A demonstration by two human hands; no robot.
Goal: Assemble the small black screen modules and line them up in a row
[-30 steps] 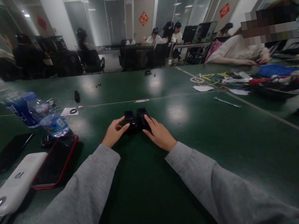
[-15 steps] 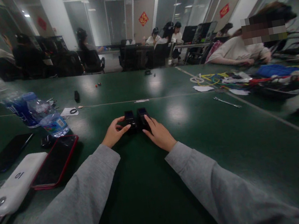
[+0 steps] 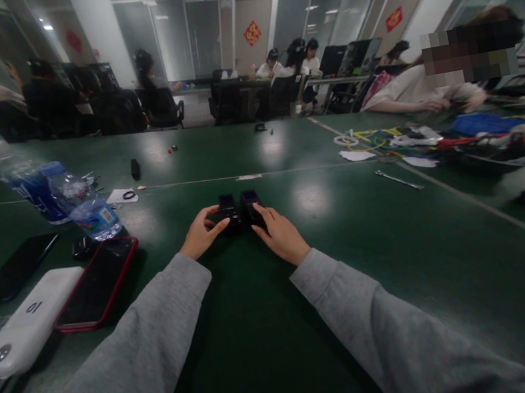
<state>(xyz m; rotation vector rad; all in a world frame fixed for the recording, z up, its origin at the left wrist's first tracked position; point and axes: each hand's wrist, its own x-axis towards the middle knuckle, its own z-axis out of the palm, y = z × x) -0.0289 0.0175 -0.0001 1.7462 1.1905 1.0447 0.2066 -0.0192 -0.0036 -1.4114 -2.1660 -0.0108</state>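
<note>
Two small black box-shaped devices with dark screens stand side by side on the green table, a narrow gap between them. My left hand grips the left black device, thumb on its front and fingers round its left side. Around the right black device my right hand is closed, with fingers on its top and right side and the thumb at its lower front. The fingers hide part of each device, and their exact kind is too dark to make out.
At left lie a red-edged phone, a white power bank and a black phone, with water bottles behind. A wrench and tangled cables lie at right, where another person sits.
My hands and both black devices hold their places. The person at the far right has shifted their head and hands slightly.
</note>
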